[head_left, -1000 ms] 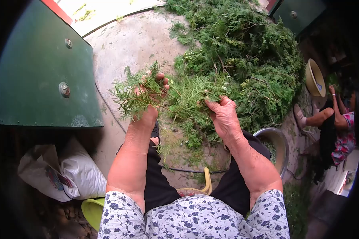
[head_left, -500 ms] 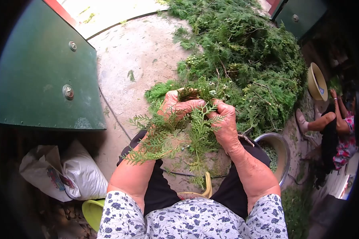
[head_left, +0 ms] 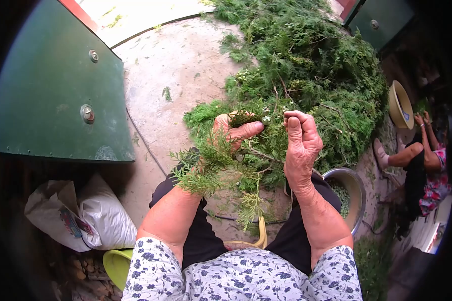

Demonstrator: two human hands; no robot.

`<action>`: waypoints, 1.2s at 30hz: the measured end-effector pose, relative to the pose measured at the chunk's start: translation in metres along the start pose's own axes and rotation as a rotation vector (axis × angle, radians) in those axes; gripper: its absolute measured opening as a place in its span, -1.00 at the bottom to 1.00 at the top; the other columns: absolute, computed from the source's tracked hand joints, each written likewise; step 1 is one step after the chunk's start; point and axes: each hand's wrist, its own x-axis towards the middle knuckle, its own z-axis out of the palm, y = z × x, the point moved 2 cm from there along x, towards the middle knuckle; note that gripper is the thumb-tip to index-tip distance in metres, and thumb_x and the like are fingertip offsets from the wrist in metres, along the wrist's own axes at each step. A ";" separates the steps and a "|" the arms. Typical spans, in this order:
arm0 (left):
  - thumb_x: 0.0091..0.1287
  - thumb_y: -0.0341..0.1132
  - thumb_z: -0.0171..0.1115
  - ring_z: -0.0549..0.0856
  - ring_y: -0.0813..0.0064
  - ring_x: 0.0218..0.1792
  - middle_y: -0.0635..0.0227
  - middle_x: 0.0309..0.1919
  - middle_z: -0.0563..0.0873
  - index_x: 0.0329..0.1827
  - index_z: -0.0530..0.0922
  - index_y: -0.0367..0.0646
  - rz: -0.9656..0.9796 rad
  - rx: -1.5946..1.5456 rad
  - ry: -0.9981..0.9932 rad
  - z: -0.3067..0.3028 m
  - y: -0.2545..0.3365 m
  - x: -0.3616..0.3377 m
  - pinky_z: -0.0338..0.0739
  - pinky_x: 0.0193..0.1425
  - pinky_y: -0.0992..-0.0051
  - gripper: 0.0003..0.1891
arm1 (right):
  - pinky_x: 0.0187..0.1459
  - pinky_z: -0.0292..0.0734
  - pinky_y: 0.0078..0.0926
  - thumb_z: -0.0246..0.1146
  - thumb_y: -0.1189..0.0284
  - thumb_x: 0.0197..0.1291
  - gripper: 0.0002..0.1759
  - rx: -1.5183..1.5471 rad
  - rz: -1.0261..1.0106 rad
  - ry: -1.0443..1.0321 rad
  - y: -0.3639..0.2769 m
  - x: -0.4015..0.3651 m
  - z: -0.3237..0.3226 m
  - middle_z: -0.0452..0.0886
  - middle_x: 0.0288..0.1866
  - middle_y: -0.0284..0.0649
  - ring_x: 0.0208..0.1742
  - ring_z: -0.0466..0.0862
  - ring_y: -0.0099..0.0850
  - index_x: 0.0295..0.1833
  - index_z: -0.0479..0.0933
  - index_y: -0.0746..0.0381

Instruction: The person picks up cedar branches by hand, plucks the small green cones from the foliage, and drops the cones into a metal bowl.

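Observation:
A leafy green sprig [head_left: 206, 173] hangs over my lap, its fronds spreading below my left hand [head_left: 237, 131], whose fingers and thumb are closed round its upper part. Just to the right, my right hand [head_left: 302, 145] is raised with its fingers curled toward the thumb; whether something small sits between them is too small to make out. Small pale berries [head_left: 266, 115] show between the two hands. A metal bowl [head_left: 359, 200] with small green berries in it stands beside my right knee.
A big heap of cut green branches [head_left: 306, 65] lies ahead. At left stand a green metal door [head_left: 55, 95], a white sack [head_left: 105, 215] and a lime-green basin [head_left: 116, 268]. Another person [head_left: 427, 155] sits at the far right near a beige basin [head_left: 394, 108].
My right hand has moved away from the left one, to the right, and its fingers have come off the sprig. The sprig's fronds have shifted. The other person's hands have moved slightly.

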 end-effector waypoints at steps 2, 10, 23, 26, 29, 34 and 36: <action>0.18 -0.30 0.32 0.53 0.73 -0.39 0.53 -0.44 0.65 -0.20 0.63 -0.22 0.051 -0.057 -0.048 0.005 -0.002 0.000 0.43 -0.31 0.61 -0.79 | -0.24 0.45 -0.63 0.26 0.34 0.18 -0.74 -0.084 -0.015 -0.092 -0.009 0.003 0.005 0.56 -0.31 -0.30 -0.29 0.52 -0.60 -0.18 0.51 0.33; 0.18 -0.37 0.28 0.56 0.72 -0.39 0.49 -0.42 0.67 -0.21 0.63 -0.25 0.034 -0.029 -0.053 0.005 -0.001 -0.003 0.45 -0.32 0.65 -0.83 | -0.39 0.43 -0.64 0.21 0.42 0.21 -0.82 0.061 0.160 -0.330 0.000 0.006 0.012 0.60 -0.42 -0.34 -0.37 0.52 -0.64 -0.26 0.55 0.35; 0.18 -0.32 0.31 0.49 0.77 -0.47 0.56 -0.51 0.62 -0.30 0.63 -0.22 0.055 0.117 0.000 0.003 -0.005 -0.003 0.40 -0.44 0.64 -0.85 | -0.53 0.26 -0.79 0.27 0.42 0.16 -0.81 0.138 0.295 -0.440 -0.006 0.011 0.012 0.47 -0.50 -0.48 -0.48 0.36 -0.79 -0.18 0.50 0.29; 0.14 -0.30 0.36 0.46 0.79 -0.51 0.61 -0.57 0.57 -0.34 0.64 -0.18 0.089 0.165 0.004 0.001 -0.009 0.000 0.34 -0.50 0.62 -0.85 | -0.57 0.27 -0.76 0.23 0.38 0.21 -0.81 0.175 0.455 -0.482 -0.008 0.011 0.010 0.46 -0.48 -0.46 -0.50 0.40 -0.75 -0.21 0.50 0.29; 0.08 -0.29 0.41 0.46 0.78 -0.55 0.62 -0.62 0.55 -0.34 0.65 -0.15 -0.047 -0.095 0.049 0.009 0.007 -0.009 0.31 -0.53 0.60 -0.83 | -0.60 0.27 -0.74 0.17 0.32 0.26 -0.77 0.621 0.719 -0.401 0.005 0.012 0.007 0.45 -0.47 -0.42 -0.52 0.44 -0.68 -0.24 0.49 0.29; 0.00 -0.32 0.45 0.51 0.74 -0.50 0.53 -0.54 0.60 -0.34 0.65 -0.19 -0.093 -0.115 0.098 0.003 0.018 -0.012 0.38 -0.40 0.64 -0.79 | -0.55 0.32 -0.73 0.15 0.34 0.26 -0.79 0.776 0.627 -0.314 0.000 0.030 0.002 0.47 -0.43 -0.32 -0.44 0.51 -0.61 -0.24 0.46 0.31; -0.01 -0.33 0.44 0.52 0.71 -0.49 0.51 -0.53 0.61 -0.36 0.64 -0.21 -0.138 -0.057 0.124 -0.006 0.020 -0.012 0.39 -0.39 0.63 -0.79 | -0.53 0.33 -0.72 0.18 0.36 0.24 -0.81 0.822 0.687 -0.319 0.001 0.034 -0.003 0.46 -0.46 -0.35 -0.47 0.51 -0.60 -0.24 0.47 0.29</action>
